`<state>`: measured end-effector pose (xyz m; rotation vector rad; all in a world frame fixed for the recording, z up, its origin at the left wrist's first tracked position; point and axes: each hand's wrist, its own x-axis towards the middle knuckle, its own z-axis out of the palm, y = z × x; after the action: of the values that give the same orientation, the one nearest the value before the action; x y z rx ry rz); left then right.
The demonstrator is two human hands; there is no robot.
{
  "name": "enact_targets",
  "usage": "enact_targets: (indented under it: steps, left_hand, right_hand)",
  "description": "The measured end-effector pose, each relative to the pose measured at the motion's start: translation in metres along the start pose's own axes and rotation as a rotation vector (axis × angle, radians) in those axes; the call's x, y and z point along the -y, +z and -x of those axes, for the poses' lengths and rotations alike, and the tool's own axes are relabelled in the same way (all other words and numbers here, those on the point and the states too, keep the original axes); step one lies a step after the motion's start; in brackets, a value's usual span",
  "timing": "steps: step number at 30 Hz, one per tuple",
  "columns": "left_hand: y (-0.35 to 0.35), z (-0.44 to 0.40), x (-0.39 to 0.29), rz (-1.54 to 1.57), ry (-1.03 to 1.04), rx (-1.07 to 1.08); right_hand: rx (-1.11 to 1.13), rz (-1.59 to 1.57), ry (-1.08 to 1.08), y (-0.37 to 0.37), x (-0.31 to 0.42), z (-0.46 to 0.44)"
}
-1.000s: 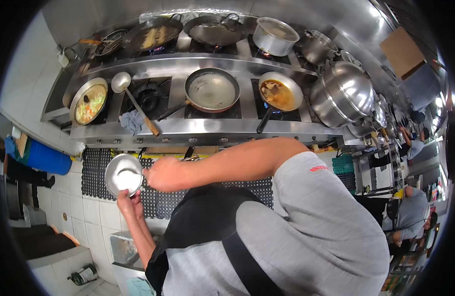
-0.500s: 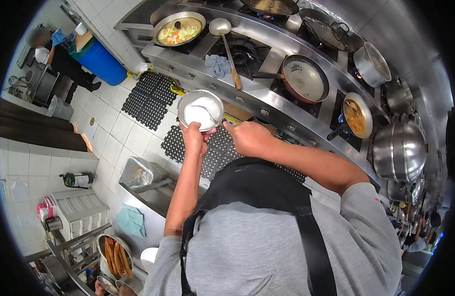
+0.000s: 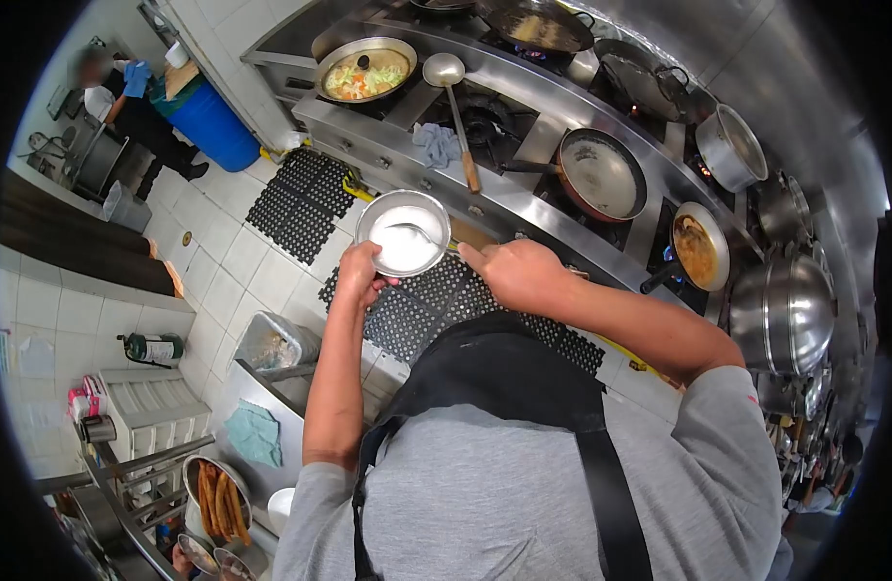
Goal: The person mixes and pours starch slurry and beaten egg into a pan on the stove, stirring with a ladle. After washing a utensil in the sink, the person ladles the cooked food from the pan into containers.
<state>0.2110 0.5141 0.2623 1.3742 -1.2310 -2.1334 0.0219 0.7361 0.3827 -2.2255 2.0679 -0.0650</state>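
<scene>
In my left hand (image 3: 361,276) is a metal bowl (image 3: 439,209), held by its near left side with the thumb over the rim. White contents (image 3: 397,250), either powder or liquid, fill part of it. The bowl of a metal spoon (image 3: 422,230) dips into the white stuff. My right hand (image 3: 523,281) is closed just right of the bowl, index finger pointing along the spoon's handle toward the rim. A short end of the handle seems to stick out behind the fist; the grip itself is mostly hidden.
Along the stove stand a pan of chopped vegetables (image 3: 368,79), a wooden-handled ladle (image 3: 455,111), a frying pan (image 3: 601,174), a small pan with brown food (image 3: 697,250) and a pot (image 3: 728,150). Black mats (image 3: 305,198) cover the floor. Another person (image 3: 141,126) stands far left.
The bowl and both hands have shifted slightly right in view, as the camera view moved a little. The spoon has changed its angle in the white contents.
</scene>
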Motion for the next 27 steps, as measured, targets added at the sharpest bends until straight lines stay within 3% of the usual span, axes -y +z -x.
enact_targets:
  steps: [4, 6, 10, 18, 27]
  left_hand:
    - [0.016, 0.002, 0.007, 0.145, 0.015, -0.117]
    - [0.0, -0.011, 0.02, 0.129, 0.03, 0.1]
    - [0.009, 0.002, 0.015, 0.044, -0.039, 0.056]
    - [0.028, 0.008, 0.019, 0.082, 0.049, 0.103]
    - [0.053, 0.018, 0.012, 0.124, 0.127, 0.109]
  right_hand:
    - [0.017, 0.145, 0.01, -0.011, 0.001, 0.007]
    - [-0.045, 0.125, 0.032, -0.008, -0.004, 0.013]
    - [-0.048, 0.109, 0.063, -0.015, -0.01, 0.031]
    - [-0.04, 0.104, 0.158, -0.05, -0.013, 0.051]
    - [-0.138, 0.178, 0.187, -0.032, -0.031, 0.031]
